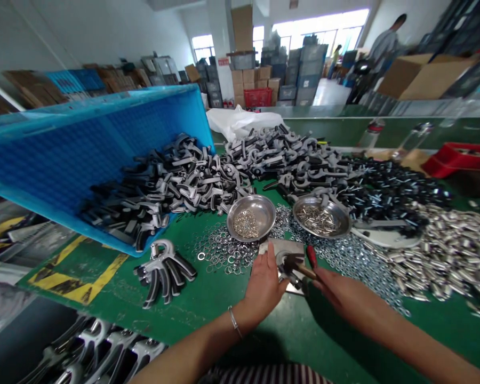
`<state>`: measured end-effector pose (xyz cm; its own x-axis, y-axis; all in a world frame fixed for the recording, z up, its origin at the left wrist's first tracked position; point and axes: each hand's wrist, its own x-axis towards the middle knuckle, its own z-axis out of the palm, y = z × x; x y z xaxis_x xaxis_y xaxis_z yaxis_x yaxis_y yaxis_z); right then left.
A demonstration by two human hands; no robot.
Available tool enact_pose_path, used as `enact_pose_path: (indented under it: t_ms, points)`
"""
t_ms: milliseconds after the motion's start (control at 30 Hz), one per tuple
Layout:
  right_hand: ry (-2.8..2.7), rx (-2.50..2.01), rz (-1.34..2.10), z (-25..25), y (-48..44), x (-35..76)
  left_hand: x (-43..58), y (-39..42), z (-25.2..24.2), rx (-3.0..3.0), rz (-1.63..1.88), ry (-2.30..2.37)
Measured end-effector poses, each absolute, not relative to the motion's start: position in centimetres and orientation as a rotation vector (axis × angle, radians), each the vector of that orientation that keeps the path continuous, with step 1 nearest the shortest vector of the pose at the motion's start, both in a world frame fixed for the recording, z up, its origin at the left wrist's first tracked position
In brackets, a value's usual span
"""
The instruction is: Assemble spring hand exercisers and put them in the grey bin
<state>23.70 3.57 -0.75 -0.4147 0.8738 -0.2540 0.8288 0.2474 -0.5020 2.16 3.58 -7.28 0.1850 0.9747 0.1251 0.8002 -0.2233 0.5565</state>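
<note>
My left hand [266, 282] rests on a small metal plate [283, 250] on the green table, its fingers pressing a grey and black hand-grip part [283, 261] onto it. My right hand [336, 290] is closed round the wooden handle of a small hammer [298, 266], whose dark head lies over that part. A red-handled tool [311, 256] lies just beyond the hammer. Two round steel dishes stand right behind: the left dish [251, 212] holds small rings, the right dish [322, 216] holds small metal pins.
A tilted blue crate [64, 154] spills grey and black grip handles [192, 176] across the table. Washers [220, 250], silver sleeves [452, 250] and black parts [388, 186] lie in heaps. Assembled hand grippers [164, 272] lie at left. A person [384, 42] stands far back.
</note>
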Motion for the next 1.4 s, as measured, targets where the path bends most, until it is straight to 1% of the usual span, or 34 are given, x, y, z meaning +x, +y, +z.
enact_pose_path:
  t_ms: [100, 167, 233, 267, 300, 400, 433, 467, 600, 733, 800, 833, 933, 1000, 1100, 1233, 1400]
  points:
    - [-2.136, -1.618, 1.106, -1.8, 3.1, 26.2, 1.7, 4.2, -6.9, 2.070, 0.668, 1.625]
    - [-1.882, -1.784, 1.180, -2.8, 2.6, 29.1, 1.1, 5.0, -6.3, 1.922, 0.681, 1.539]
    - [-1.731, -1.998, 1.184, -4.1, 2.3, 32.3, 0.4, 5.8, -5.6, 1.677, 0.700, 1.423]
    - [-1.754, -2.059, 1.123, -4.6, 2.3, 33.7, -0.1, 6.2, -5.3, 1.584, 0.730, 1.390]
    - [-1.846, -2.069, 0.966, -4.9, 2.5, 34.6, -0.5, 6.5, -5.1, 1.548, 0.775, 1.387]
    - [-2.204, -1.878, 0.359, -5.0, 3.7, 33.9, -1.5, 7.0, -4.7, 1.758, 0.915, 1.488]
    - [-2.279, -1.826, 0.248, -4.9, 4.2, 32.6, -1.7, 6.8, -4.8, 1.857, 0.904, 1.503]
    - [-2.332, -1.828, 0.242, -4.8, 4.8, 30.8, -1.7, 6.6, -4.9, 1.938, 0.852, 1.498]
    - [-2.339, -2.076, 0.411, -5.7, 7.4, 23.9, -1.3, 5.4, -5.5, 2.078, 0.627, 1.526]
    - [-2.317, -2.095, 0.415, -6.2, 9.3, 23.3, -1.0, 5.2, -5.9, 2.125, 0.572, 1.513]
    - [-2.220, -2.000, 0.474, -5.1, 9.5, 24.2, -1.1, 5.5, -6.0, 2.116, 0.566, 1.476]
    - [-2.116, -1.912, 0.561, -4.4, 9.4, 24.4, -1.1, 5.6, -6.0, 2.106, 0.570, 1.469]
    - [-1.630, -1.556, 0.993, -2.5, 8.3, 23.0, -1.3, 5.7, -6.3, 2.077, 0.596, 1.484]
    - [-1.397, -1.401, 1.163, -2.4, 7.8, 20.8, -1.4, 5.8, -6.5, 2.065, 0.602, 1.480]
    - [-1.334, -1.371, 1.144, -4.1, 7.8, 17.9, -1.4, 5.9, -6.5, 2.047, 0.595, 1.476]
    - [-1.358, -1.420, 1.094, -6.3, 8.7, 16.7, -1.2, 6.0, -6.4, 2.010, 0.599, 1.488]
    - [-1.411, -1.431, 1.090, -6.6, 9.2, 17.1, -1.1, 5.9, -6.8, 1.998, 0.686, 1.509]
